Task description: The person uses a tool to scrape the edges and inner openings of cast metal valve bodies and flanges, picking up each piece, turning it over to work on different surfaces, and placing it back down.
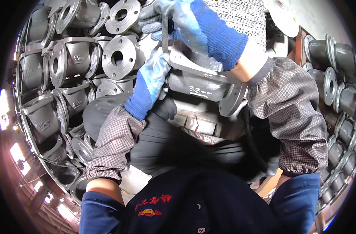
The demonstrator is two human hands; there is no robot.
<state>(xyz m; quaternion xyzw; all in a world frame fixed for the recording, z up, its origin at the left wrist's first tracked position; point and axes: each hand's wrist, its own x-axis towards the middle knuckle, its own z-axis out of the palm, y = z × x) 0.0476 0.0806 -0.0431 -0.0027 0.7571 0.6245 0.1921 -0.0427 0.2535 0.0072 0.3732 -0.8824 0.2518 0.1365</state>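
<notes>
A grey cast-metal valve body (199,86) lies across in front of me, with a round flange (232,99) at its right end and an open, rimmed top. My left hand (151,76), in a blue and white glove, is closed at its left end, around the lower end of a narrow flat metal bar (165,35). Above the valve body, my right hand (184,25) wraps the upper part of that bar. Its glove is blue with grey, dirty fingertips. The far end of the bar is hidden by the glove, and the bar's exact kind cannot be made out.
Several similar valve bodies (74,58) are stacked in rows on the left, with drilled flanges (117,57) facing me. More stand on the right (345,101). A woven metallic-looking surface (240,19) lies beyond my right wrist. A dark hose (250,136) hangs beside my right knee.
</notes>
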